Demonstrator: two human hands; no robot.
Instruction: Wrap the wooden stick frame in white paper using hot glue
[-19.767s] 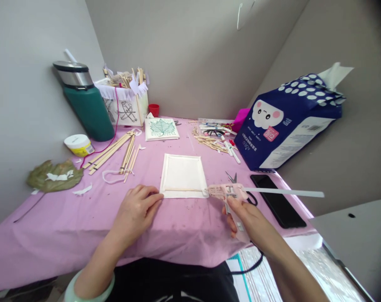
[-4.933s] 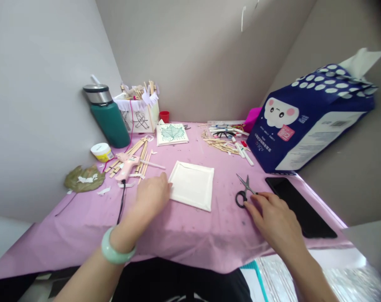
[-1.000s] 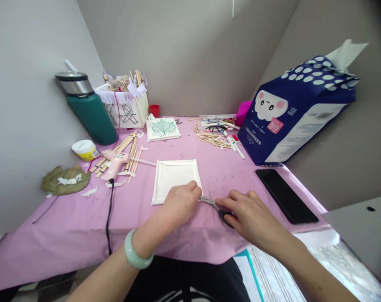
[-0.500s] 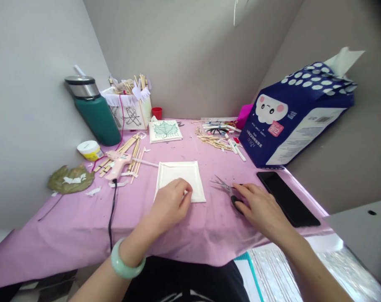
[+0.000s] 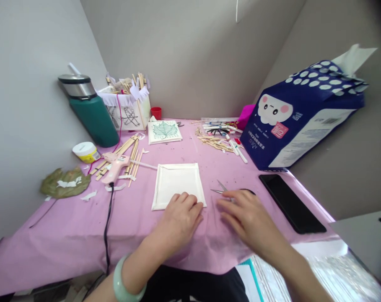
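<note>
A white square cloth-covered frame [image 5: 174, 184] with a raised border lies flat on the table. My left hand [image 5: 180, 216], with a pale green bangle on its wrist, is curled over its near edge by the right corner; its fingertips are partly hidden. Right of the frame, the scissors [image 5: 222, 186] lie on the cloth with their blades apart. My right hand [image 5: 245, 214] is over them, hiding most of the handles. Its fingers are stretched out and slightly blurred, with nothing seen between them.
A pink glue gun [image 5: 116, 167] with a black cord lies left, by wooden sticks [image 5: 132, 157], a dried leaf [image 5: 64, 183] and a green bottle [image 5: 94, 119]. A leaf-print panel [image 5: 165, 131] is behind. On the right are a phone [image 5: 291, 203] and a tissue pack [image 5: 272, 138].
My right hand has come off the scissors handles and moved left towards the frame. My left hand has shifted from above the frame down to its near edge.
</note>
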